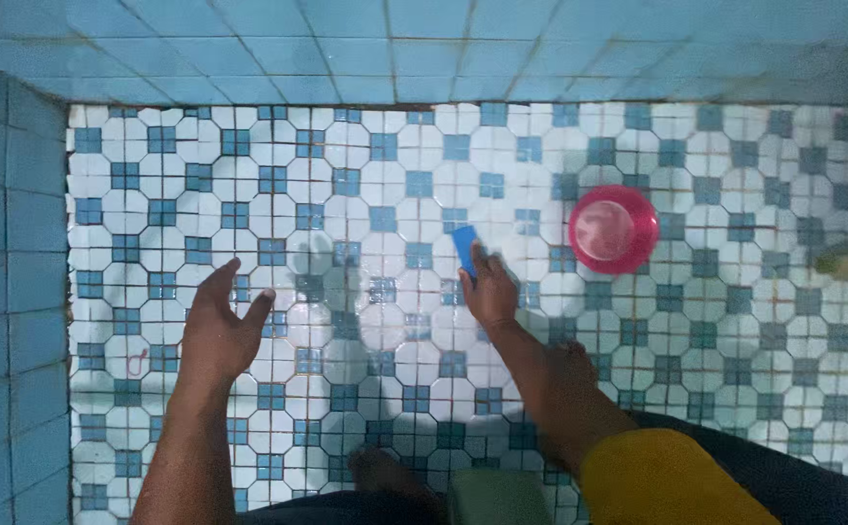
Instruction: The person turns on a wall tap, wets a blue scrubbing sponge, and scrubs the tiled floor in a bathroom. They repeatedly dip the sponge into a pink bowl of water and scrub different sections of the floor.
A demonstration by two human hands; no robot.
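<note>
My right hand (490, 290) presses a blue rectangular scrubber (465, 249) onto the wet tiled floor (365, 185), fingers closed over its near end. My left hand (218, 326) hovers or rests flat on the floor to the left, fingers spread, holding nothing. A pink round plastic bowl (613, 229) stands on the floor just right of the scrubber, a short gap away from my right hand.
The floor has white tiles with small blue squares. Blue tiled walls (11, 243) close it in on the left and at the far side. A foot (385, 472) and a greenish object (497, 496) show at the bottom edge. A yellow sleeve (657, 476) covers my right upper arm.
</note>
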